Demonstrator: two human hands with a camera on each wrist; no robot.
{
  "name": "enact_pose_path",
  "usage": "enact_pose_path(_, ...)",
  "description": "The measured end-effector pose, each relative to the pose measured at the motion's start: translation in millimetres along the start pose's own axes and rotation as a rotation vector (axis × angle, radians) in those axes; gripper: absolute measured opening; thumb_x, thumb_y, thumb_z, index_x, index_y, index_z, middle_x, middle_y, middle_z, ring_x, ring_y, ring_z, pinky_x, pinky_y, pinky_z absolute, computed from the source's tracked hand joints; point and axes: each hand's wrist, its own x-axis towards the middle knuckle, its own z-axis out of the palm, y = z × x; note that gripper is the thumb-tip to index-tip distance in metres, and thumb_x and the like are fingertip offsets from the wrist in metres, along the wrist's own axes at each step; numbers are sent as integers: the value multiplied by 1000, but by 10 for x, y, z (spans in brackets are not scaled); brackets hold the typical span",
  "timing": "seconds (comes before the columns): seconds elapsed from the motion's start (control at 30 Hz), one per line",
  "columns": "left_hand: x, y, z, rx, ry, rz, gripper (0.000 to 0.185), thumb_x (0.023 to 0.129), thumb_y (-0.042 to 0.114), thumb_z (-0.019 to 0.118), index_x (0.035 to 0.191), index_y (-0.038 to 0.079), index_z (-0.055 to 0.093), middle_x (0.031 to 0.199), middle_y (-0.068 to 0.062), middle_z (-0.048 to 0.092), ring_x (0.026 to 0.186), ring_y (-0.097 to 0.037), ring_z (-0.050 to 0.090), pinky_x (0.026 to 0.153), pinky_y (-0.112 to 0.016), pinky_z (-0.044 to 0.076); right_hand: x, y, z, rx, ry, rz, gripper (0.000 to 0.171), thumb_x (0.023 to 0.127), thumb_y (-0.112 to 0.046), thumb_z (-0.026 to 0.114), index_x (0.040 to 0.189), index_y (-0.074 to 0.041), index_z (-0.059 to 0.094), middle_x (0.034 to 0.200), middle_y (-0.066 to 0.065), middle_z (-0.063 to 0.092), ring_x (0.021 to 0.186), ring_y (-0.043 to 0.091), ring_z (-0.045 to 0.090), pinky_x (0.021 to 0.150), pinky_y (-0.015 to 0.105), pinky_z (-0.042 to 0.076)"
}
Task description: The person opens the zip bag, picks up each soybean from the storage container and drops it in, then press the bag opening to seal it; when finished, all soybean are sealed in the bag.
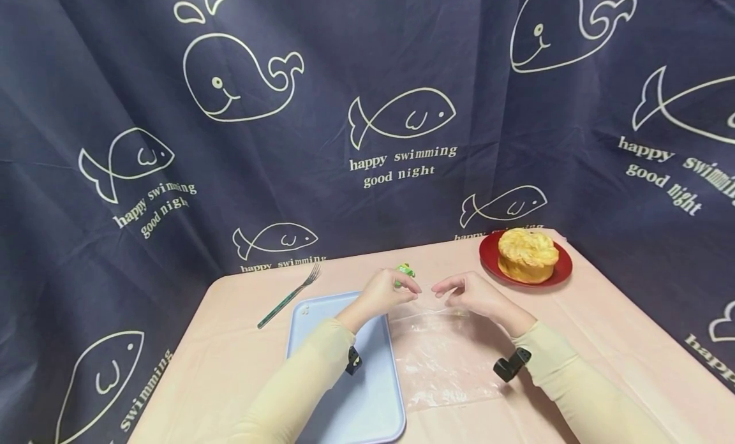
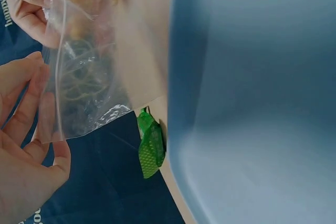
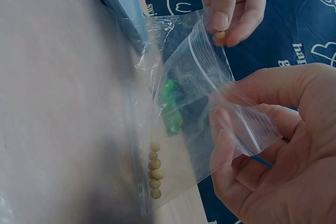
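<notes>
While 2 hands (image 1: pixel 385 294) (image 1: pixel 467 295) hold 1 bag (image 3: pixel 210 103), 6 beans (image 3: pixel 154 169)

1. Clear bag (image 1: pixel 442 358) holding tan beans (image 3: pixel 155 169).
2. Pale blue tray (image 1: pixel 367 399).
3. Pink surface (image 1: pixel 230 355).
4. Red plate (image 1: pixel 563 268) under golden cake (image 1: pixel 527 254).
5. Green clip (image 1: pixel 405 271).
6. Navy curtain (image 1: pixel 344 48), white whales and fish.

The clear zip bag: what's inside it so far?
In the right wrist view, the clear zip bag holds a row of small tan beans along its bottom edge. Glare and folds hide any others.
</notes>
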Motion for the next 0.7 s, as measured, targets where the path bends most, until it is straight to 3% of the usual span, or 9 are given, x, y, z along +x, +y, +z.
enact_pose_path(0.17, -27, -27, -11, -13, 19, 23, 16, 86, 12, 82, 101, 18, 81, 102, 10, 75, 93, -11, 65, 80, -30, 53, 12, 0, 17, -8, 0, -2, 38, 78, 13, 62, 115, 12, 69, 104, 27, 72, 67, 14, 58, 51, 21, 40)
enact_pose_path(0.33, -121, -72, -150, -74, 82, 36, 20, 88, 13, 80, 107, 17, 80, 105, 9, 74, 92, -12, 65, 87, -43, 54, 32, -5, 24, 9, 1, 1, 37, 79, 13, 63, 115, 13, 69, 103, 25, 72, 69, 15, 60, 53, 23, 44)
enact_pose_path(0.7, -555, -237, -625, -96, 180, -75, 26, 87, 9, 80, 112, 7, 76, 103, 1, 75, 92, -15, 68, 82, -32, 57, 23, 6, 28, -10, -6, -25, 37, 80, 13, 63, 116, 15, 67, 104, 27, 71, 71, 15, 61, 56, 22, 46)
